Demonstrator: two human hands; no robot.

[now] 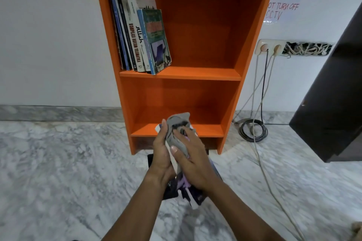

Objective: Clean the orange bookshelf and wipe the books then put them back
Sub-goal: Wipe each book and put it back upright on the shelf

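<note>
While the left hand grips a book from its left edge, fingers wrapped round it, we press a grey cloth flat against the cover with the right hand, fingers spread and closed onto the cloth. The book sits between both palms, tilted, its top end pointing at the orange bookshelf, its dark purple lower end sticking out below the wrists. The cloth bunches above the right fingertips, over the book's top. We hold all this just in front of the bottom shelf, above the marble floor. A row of books leans against the left wall of the middle shelf; the outermost one shows a green cover. Something dark lies on the floor under the hands, but we can't tell what.
</note>
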